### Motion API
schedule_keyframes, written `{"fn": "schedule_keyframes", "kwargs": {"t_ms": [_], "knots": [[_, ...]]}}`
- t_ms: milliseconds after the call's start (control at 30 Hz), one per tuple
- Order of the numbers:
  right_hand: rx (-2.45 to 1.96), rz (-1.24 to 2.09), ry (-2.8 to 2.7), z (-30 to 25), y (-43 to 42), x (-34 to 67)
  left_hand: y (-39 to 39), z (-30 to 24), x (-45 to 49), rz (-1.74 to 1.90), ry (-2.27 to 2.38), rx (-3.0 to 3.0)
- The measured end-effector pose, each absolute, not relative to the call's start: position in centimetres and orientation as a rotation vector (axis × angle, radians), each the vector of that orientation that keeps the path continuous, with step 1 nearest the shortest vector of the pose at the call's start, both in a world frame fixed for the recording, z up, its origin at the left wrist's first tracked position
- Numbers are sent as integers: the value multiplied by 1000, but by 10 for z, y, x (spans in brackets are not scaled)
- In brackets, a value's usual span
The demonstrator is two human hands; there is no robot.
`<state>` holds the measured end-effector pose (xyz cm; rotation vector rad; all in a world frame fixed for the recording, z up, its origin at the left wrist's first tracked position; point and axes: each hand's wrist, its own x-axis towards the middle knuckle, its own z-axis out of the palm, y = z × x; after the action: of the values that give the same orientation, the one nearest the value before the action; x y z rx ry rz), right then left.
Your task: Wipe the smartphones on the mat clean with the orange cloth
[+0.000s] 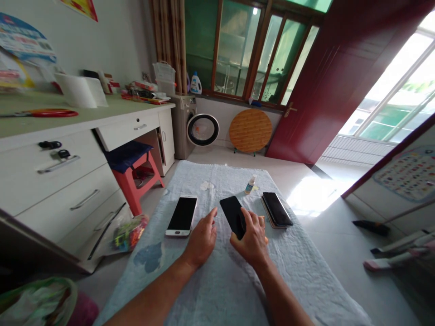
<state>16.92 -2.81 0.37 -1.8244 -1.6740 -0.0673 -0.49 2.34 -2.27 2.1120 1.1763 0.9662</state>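
Observation:
My right hand [250, 236] grips a black smartphone [231, 210] by its lower end, thumb on one side and fingers over the other. Something orange shows at the outer side of that hand, mostly hidden. My left hand [203, 235] is held just left of that phone, empty, with its fingers loosely bent and apart from it. Beside the left hand lies a white-framed smartphone [182, 216] with a dark screen. To the right of my right hand, another dark smartphone [277, 209] rests on a stack. A small spray bottle [250, 185] stands beyond the held phone.
A pale blue cloth [217, 280] covers the low table. At left are a white desk [68, 163] and a red stool [137, 176] with a dark blue top. A washing machine [181, 122] has its round door open. A round wooden tabletop [250, 131] leans at the wall.

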Motion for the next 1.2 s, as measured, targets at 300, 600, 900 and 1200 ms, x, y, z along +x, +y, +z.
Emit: {"fn": "schedule_keyframes", "kwargs": {"t_ms": [300, 600, 900, 1200], "knots": [[-1843, -193, -1522, 16, -20, 220, 24, -21, -5, 775, 1172, 2214], [-2132, -355, -1363, 13, -6, 310, 26, -26, -5, 782, 1155, 2275], [-2135, -344, -1395, -11, -5, 325, 26, -25, -6, 783, 1171, 2314], [-2211, -367, -1358, -18, -1, 327, 27, -23, -6, 773, 1173, 2311]]}}
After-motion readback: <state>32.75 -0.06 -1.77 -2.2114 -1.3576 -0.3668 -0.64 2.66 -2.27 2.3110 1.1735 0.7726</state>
